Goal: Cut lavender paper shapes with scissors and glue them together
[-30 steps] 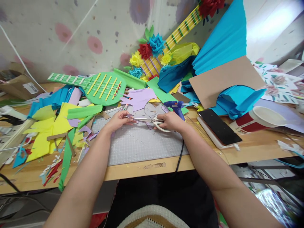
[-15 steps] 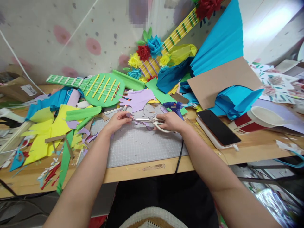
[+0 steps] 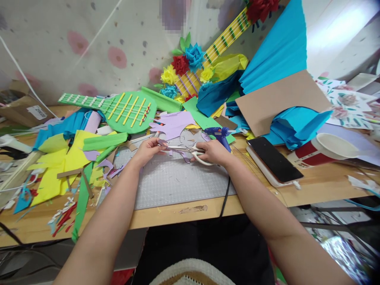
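My right hand (image 3: 214, 152) grips white-handled scissors (image 3: 202, 160), their blades pointing left above the grey cutting mat (image 3: 178, 186). Pinched between the fingertips of my left hand (image 3: 149, 151) is a small piece of purple paper (image 3: 162, 142). The blade tips reach that paper beside my left fingers; whether they touch it I cannot tell. A thin purple paper strip (image 3: 183, 155) hangs just under the blades. Beyond both hands lies a larger cut sheet of purple paper (image 3: 173, 123). A blue glue gun (image 3: 218, 133) rests right behind my right hand.
On the left lie a green paper guitar (image 3: 130, 113), yellow paper (image 3: 75, 152) and many scraps. A flower-covered yellow guitar (image 3: 190, 81) leans at the back wall. To the right are a phone (image 3: 274, 158), a paper cup (image 3: 317, 150), brown cardboard (image 3: 255, 107) and blue crepe paper (image 3: 279, 51).
Both hands stay in nearly the same place, with the scissors still at the purple paper. The whole view has shifted very slightly.
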Demonstrator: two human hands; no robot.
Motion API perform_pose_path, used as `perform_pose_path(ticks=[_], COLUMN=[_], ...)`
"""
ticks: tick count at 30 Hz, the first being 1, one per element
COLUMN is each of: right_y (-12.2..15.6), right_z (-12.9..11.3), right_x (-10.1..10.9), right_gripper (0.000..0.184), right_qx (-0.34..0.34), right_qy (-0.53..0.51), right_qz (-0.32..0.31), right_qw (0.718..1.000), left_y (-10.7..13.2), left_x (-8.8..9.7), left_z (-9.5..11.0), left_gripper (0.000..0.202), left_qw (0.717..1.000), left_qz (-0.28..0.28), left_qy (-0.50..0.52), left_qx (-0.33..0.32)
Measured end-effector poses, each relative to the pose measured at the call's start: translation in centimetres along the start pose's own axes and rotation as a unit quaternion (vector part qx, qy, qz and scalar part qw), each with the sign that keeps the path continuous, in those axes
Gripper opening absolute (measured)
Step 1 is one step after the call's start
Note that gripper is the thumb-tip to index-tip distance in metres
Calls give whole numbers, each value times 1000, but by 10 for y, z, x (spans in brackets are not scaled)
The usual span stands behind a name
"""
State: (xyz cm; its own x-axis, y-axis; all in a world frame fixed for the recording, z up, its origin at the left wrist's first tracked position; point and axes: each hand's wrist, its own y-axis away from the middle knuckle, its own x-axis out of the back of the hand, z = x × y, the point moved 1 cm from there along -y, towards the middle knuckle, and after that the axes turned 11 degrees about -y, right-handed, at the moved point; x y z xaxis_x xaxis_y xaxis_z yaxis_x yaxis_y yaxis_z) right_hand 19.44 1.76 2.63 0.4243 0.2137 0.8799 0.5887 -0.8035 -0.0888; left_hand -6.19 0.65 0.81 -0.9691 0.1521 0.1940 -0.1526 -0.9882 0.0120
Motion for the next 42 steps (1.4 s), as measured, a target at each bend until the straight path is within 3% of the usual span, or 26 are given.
perform_pose_path(ticks=[13,24,33,42], right_y=[0,1,1,1], right_z=[-2,-3,-1,-2], right_x=[-1,4,0,0], right_gripper=[41,42,43,41], right_qx=[23,9,-6,3], right_qy=[10,-8,-23,-12], right_qz=[22,-9,-17,7], right_qw=[999,1000,1000,1000], left_y=[1,-1,1,1], left_x=[0,-1,-4,-3], left_z=[3,-1,2,2], left_gripper=[30,26,31,30], left_qw=[1000,999,1000,999], left_qz=[-3,-44,-14,-28], left_qy=[26,6,25,43], left_qx=[4,3,12,13])
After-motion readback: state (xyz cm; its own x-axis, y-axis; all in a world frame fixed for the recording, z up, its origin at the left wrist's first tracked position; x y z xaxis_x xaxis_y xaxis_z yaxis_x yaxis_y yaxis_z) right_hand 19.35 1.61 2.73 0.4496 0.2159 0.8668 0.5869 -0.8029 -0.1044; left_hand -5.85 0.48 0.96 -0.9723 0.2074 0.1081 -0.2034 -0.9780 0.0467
